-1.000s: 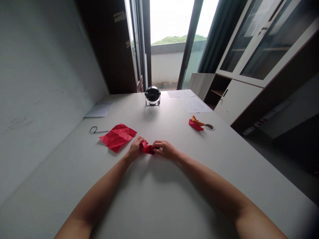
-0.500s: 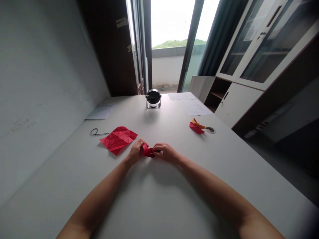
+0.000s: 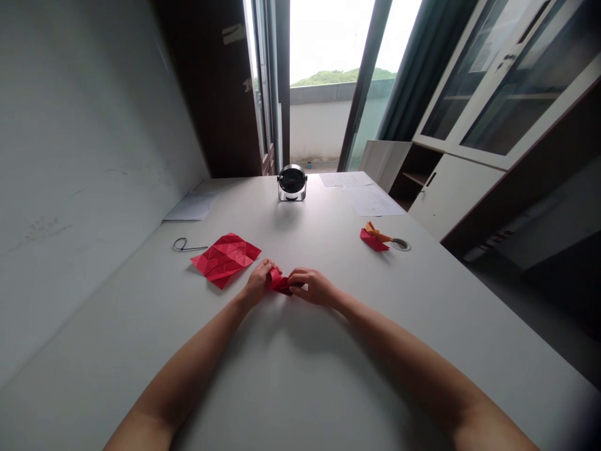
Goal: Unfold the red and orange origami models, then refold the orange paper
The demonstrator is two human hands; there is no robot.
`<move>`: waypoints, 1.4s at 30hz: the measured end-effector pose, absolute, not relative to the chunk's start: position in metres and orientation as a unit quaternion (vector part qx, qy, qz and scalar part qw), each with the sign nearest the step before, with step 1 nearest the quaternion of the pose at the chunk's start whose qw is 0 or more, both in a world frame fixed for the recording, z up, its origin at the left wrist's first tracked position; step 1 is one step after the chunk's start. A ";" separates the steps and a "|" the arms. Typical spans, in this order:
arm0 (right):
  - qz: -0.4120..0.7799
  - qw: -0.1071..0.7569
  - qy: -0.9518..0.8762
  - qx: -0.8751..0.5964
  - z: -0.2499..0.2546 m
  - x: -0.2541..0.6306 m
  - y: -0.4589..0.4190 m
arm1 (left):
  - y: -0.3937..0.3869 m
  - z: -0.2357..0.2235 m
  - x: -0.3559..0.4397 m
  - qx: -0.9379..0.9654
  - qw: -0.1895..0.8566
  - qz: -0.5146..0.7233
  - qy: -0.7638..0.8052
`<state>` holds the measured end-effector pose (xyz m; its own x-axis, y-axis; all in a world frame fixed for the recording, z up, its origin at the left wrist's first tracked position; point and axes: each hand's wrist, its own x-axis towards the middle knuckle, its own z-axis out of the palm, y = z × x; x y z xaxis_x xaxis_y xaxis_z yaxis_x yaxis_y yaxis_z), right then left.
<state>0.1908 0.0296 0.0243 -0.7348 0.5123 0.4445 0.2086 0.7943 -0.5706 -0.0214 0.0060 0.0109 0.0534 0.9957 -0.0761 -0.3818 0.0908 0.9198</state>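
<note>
The left hand [image 3: 258, 280] and right hand [image 3: 312, 286] pinch a seemingly part-folded red paper [image 3: 278, 284]; at two o'clock lies a folded red-and-orange piece [image 3: 374, 242], at ten o'clock a creased sheet [image 3: 225, 259], spread open.

Forward passage: a broad lane of table [image 3: 323, 238] runs from the folded paper [image 3: 280, 284] to the round device [image 3: 292, 181], which stands upright at the far end. Right passage: open surface separates the right hand [image 3: 310, 286] from the orange-red piece [image 3: 375, 239]. Left side: restricted — the creased sheet [image 3: 226, 258] lies just beside the left hand [image 3: 258, 280], with the cord [image 3: 182, 245] beyond. Between the hands: blocked — the folded paper fills the gap.
</note>
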 end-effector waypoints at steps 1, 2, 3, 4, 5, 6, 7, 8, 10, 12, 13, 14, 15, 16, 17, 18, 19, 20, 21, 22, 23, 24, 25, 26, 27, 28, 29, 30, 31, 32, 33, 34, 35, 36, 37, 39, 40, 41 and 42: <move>0.253 0.307 -0.894 -0.205 0.025 0.190 0.029 | 0.006 0.011 -0.021 0.384 0.619 0.557 0.400; 0.256 0.308 -0.892 -0.209 0.025 0.189 0.028 | 0.006 0.011 -0.022 0.390 0.619 0.558 0.393; 0.259 0.308 -0.891 -0.211 0.026 0.189 0.028 | 0.006 0.011 -0.022 0.395 0.619 0.558 0.387; 0.260 0.307 -0.890 -0.214 0.027 0.188 0.027 | 0.005 0.011 -0.022 0.397 0.619 0.558 0.385; 0.260 0.306 -0.890 -0.215 0.027 0.187 0.027 | 0.005 0.012 -0.022 0.398 0.619 0.558 0.383; 0.256 0.306 -0.891 -0.215 0.028 0.187 0.026 | 0.005 0.012 -0.022 0.399 0.618 0.558 0.383; 0.251 0.308 -0.892 -0.214 0.028 0.187 0.026 | 0.004 0.012 -0.022 0.400 0.618 0.558 0.383; 0.244 0.310 -0.894 -0.212 0.028 0.186 0.026 | 0.004 0.012 -0.022 0.400 0.617 0.559 0.383; 0.231 0.314 -0.898 -0.204 0.028 0.186 0.026 | 0.004 0.011 -0.021 0.398 0.615 0.563 0.383; 0.225 0.311 -0.902 -0.196 0.028 0.187 0.026 | 0.005 0.009 -0.021 0.396 0.612 0.565 0.386; 0.225 0.309 -0.904 -0.194 0.028 0.187 0.026 | 0.005 0.007 -0.021 0.397 0.611 0.565 0.387; 0.225 0.306 -0.905 -0.192 0.027 0.187 0.026 | 0.006 0.007 -0.020 0.399 0.609 0.564 0.390; 0.227 0.302 -0.906 -0.191 0.027 0.187 0.027 | 0.006 0.007 -0.020 0.402 0.606 0.562 0.394; 0.228 0.299 -0.907 -0.189 0.027 0.187 0.027 | 0.006 0.008 -0.019 0.406 0.602 0.559 0.400; 0.228 0.296 -0.908 -0.188 0.026 0.187 0.028 | 0.006 0.011 -0.019 0.414 0.593 0.558 0.408; 0.228 0.295 -0.908 -0.190 0.025 0.187 0.028 | 0.005 0.015 -0.020 0.429 0.576 0.558 0.417; 0.226 0.294 -0.909 -0.193 0.024 0.186 0.029 | 0.004 0.021 -0.022 0.450 0.551 0.558 0.427; 0.224 0.294 -0.908 -0.198 0.023 0.186 0.030 | 0.003 0.029 -0.025 0.478 0.519 0.558 0.436; 0.220 0.295 -0.907 -0.205 0.021 0.186 0.030 | 0.002 0.036 -0.029 0.511 0.487 0.554 0.442; 0.217 0.296 -0.907 -0.209 0.020 0.186 0.031 | 0.000 0.044 -0.036 0.542 0.460 0.544 0.446; 0.214 0.296 -0.906 -0.212 0.019 0.185 0.032 | -0.001 0.051 -0.044 0.567 0.443 0.528 0.451; 0.212 0.295 -0.908 -0.211 0.017 0.185 0.032 | -0.002 0.056 -0.053 0.588 0.441 0.502 0.455; 0.209 0.294 -0.909 -0.209 0.016 0.185 0.033 | -0.002 0.059 -0.063 0.600 0.446 0.480 0.458; 0.206 0.293 -0.911 -0.206 0.015 0.185 0.033 | -0.003 0.060 -0.073 0.605 0.458 0.463 0.458; 0.203 0.293 -0.912 -0.203 0.014 0.185 0.033 | -0.002 0.058 -0.082 0.602 0.470 0.459 0.454; 0.201 0.294 -0.913 -0.201 0.014 0.185 0.033 | -0.002 0.054 -0.090 0.593 0.478 0.466 0.450; 0.199 0.295 -0.913 -0.200 0.013 0.185 0.033 | -0.001 0.048 -0.096 0.583 0.487 0.473 0.446; 0.196 0.296 -0.913 -0.202 0.013 0.185 0.033 | 0.000 0.042 -0.099 0.575 0.496 0.477 0.443; 0.193 0.298 -0.912 -0.205 0.014 0.185 0.033 | 0.001 0.035 -0.100 0.567 0.502 0.480 0.443; 0.189 0.300 -0.912 -0.208 0.014 0.185 0.032 | 0.002 0.029 -0.099 0.560 0.505 0.483 0.445; 0.183 0.304 -0.910 -0.213 0.016 0.184 0.031 | 0.003 0.024 -0.095 0.550 0.508 0.488 0.449; 0.177 0.309 -0.909 -0.218 0.017 0.184 0.030 | 0.003 0.020 -0.091 0.539 0.512 0.493 0.453; 0.170 0.316 -0.906 -0.224 0.019 0.183 0.029 | 0.004 0.017 -0.085 0.528 0.517 0.497 0.454; 0.162 0.323 -0.904 -0.230 0.021 0.182 0.028 | 0.005 0.016 -0.080 0.519 0.525 0.501 0.452; 0.154 0.332 -0.900 -0.235 0.022 0.181 0.027 | 0.005 0.015 -0.075 0.512 0.535 0.502 0.447; 0.134 0.346 -0.895 -0.248 0.023 0.178 0.026 | 0.006 0.015 -0.067 0.509 0.552 0.502 0.430; 0.123 0.350 -0.893 -0.255 0.022 0.177 0.027 | 0.006 0.016 -0.065 0.512 0.557 0.500 0.422; 0.112 0.351 -0.891 -0.265 0.021 0.176 0.028 | 0.007 0.016 -0.064 0.517 0.560 0.498 0.414; 0.102 0.351 -0.889 -0.277 0.018 0.175 0.030 | 0.007 0.016 -0.063 0.523 0.561 0.495 0.409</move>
<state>0.1750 0.0297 0.0184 -0.6000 0.5639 0.5675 0.4201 0.8258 -0.3764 -0.0631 0.0071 0.0163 0.1765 0.9825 0.0589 -0.1277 -0.0365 0.9911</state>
